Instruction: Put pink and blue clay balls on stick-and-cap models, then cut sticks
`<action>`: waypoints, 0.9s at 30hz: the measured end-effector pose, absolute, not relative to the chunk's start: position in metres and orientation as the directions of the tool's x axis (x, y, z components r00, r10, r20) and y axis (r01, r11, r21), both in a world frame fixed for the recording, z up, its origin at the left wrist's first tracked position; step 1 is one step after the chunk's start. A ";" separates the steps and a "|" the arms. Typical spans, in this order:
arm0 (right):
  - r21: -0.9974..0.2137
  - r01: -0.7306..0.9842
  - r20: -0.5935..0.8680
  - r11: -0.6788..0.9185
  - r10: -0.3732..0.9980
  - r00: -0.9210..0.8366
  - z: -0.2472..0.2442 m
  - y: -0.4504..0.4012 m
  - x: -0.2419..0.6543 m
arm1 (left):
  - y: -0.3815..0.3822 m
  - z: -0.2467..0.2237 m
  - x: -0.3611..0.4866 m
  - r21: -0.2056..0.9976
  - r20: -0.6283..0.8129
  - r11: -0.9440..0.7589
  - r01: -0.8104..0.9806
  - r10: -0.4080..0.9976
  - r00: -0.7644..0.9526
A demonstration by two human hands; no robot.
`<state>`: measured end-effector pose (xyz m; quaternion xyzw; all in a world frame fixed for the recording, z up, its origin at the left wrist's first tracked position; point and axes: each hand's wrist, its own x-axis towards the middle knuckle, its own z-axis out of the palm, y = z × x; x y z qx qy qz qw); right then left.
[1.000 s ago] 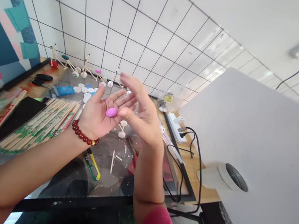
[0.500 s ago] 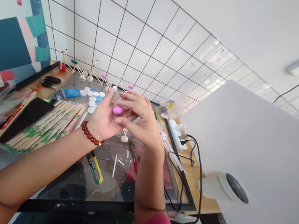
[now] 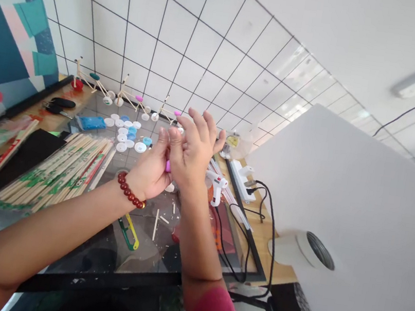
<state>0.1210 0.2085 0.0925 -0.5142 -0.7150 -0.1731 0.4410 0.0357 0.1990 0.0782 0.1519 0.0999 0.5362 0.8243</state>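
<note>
A small lump of pink modelling clay [image 3: 168, 166] is between my two palms, only its edge showing. My left hand [image 3: 151, 170], with a beaded bracelet [image 3: 128, 189] at its wrist, is turned palm up beneath the lump; its fingers are mostly hidden. Laid over it is the palm of my right hand [image 3: 195, 153], with its fingers stretched out and spread. Behind the hands stand several small stick models [image 3: 125, 94] with white wheels and coloured lumps. White and blue discs [image 3: 123, 132] lie to the left of my left hand.
A bundle of wooden sticks [image 3: 59, 170] lies at left, near a blue packet [image 3: 93, 123]. Green-yellow snips [image 3: 129, 231] and stick scraps [image 3: 155, 224] are in front. At right are a glue gun [image 3: 217, 185], a power strip [image 3: 241, 181] and loose cables.
My right hand has come down over the pink clay, its palm now against my left hand and its fingers spread. The view has shifted slightly, revealing the glue gun.
</note>
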 end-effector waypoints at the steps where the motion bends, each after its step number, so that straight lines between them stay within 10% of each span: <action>1: -0.200 0.889 0.809 0.411 0.582 -0.087 0.090 0.209 0.118 | 0.198 0.078 0.037 0.378 0.009 0.336 -0.863 0.930 0.366; 6: -0.256 0.851 0.808 0.458 0.585 -0.073 0.076 0.211 0.101 | 0.199 0.079 0.039 0.420 0.078 0.189 -0.888 0.967 0.243; 14: -0.400 0.738 0.778 0.543 0.627 -0.039 0.090 0.204 0.115 | 0.202 0.082 0.032 0.366 -0.020 0.426 -0.828 0.893 0.450; 27: -0.286 0.836 0.762 0.468 0.640 -0.097 0.090 0.205 0.112 | 0.196 0.093 0.025 0.348 0.012 0.357 -0.867 0.923 0.385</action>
